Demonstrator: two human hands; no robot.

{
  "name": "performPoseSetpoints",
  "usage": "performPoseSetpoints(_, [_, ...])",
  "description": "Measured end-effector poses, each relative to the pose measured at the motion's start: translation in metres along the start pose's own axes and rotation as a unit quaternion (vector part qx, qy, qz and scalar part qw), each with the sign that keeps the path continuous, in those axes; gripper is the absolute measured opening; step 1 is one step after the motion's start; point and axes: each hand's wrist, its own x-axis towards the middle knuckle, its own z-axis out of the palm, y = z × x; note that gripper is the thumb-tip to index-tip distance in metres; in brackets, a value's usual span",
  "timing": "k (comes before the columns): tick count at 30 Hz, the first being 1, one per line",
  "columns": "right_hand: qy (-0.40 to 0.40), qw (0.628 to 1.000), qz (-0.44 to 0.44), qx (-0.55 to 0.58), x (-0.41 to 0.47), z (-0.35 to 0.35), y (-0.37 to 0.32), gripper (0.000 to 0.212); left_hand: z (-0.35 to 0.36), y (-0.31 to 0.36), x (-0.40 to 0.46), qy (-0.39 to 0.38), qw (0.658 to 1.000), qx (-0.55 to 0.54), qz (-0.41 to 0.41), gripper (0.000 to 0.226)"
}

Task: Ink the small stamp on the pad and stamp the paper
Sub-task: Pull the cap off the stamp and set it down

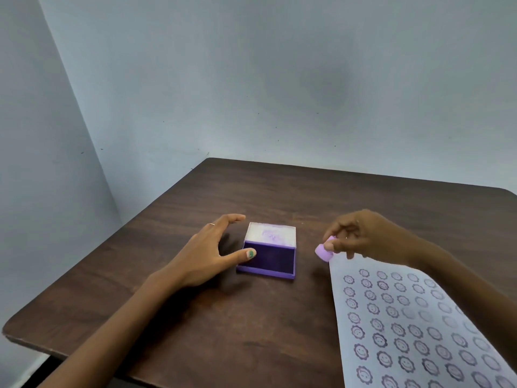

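A purple ink pad (267,260) lies open in the middle of the dark wooden table (195,317), its pale lid (270,234) tipped back. My left hand (207,256) rests just left of the pad with fingers spread, the thumb touching the pad's left edge. My right hand (363,233) hovers to the right of the pad and pinches a small lilac stamp (324,251) between fingertips, just above the top corner of the paper. The white paper (414,329) lies at the right, covered with several rows of purple smiley flower prints.
The table stands in a corner of pale blue-grey walls (251,79). Its left edge (70,278) runs diagonally and the near left corner is rounded. Bare wood lies in front of the pad and behind it.
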Motion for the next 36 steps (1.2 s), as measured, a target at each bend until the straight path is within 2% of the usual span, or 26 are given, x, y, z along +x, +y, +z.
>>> performPoseSetpoints(4, [0.091, 0.984, 0.027, 0.153, -0.011, -0.006, 0.024, 0.027, -0.002, 0.038, 0.023, 0.026, 0.998, -0.013, 0.055, 0.062])
performPoseSetpoints(8, [0.175, 0.933, 0.056, 0.308, -0.019, 0.003, 0.041, 0.030, 0.019, 0.089, 0.056, 0.046, 0.991, -0.081, 0.098, 0.053])
performPoseSetpoints(12, [0.218, 0.898, 0.056, 0.379, -0.019, 0.008, 0.045, 0.034, 0.052, 0.116, 0.076, 0.086, 0.984, -0.117, 0.107, 0.036])
performPoseSetpoints(17, [0.224, 0.893, 0.051, 0.387, -0.018, 0.012, 0.045, 0.038, 0.075, 0.107, 0.070, 0.123, 0.974, -0.159, 0.108, 0.039])
performPoseSetpoints(23, [0.214, 0.898, 0.034, 0.384, -0.016, 0.021, 0.040, 0.033, 0.085, 0.109, 0.063, 0.089, 0.980, -0.144, 0.106, 0.044])
performPoseSetpoints(29, [0.220, 0.903, 0.029, 0.368, -0.014, 0.025, 0.040, 0.031, 0.089, 0.110, 0.063, 0.100, 0.974, -0.146, 0.144, 0.030])
performPoseSetpoints(36, [0.221, 0.894, 0.014, 0.389, -0.013, 0.026, 0.042, 0.028, 0.087, 0.114, 0.064, 0.096, 0.974, -0.154, 0.135, 0.027])
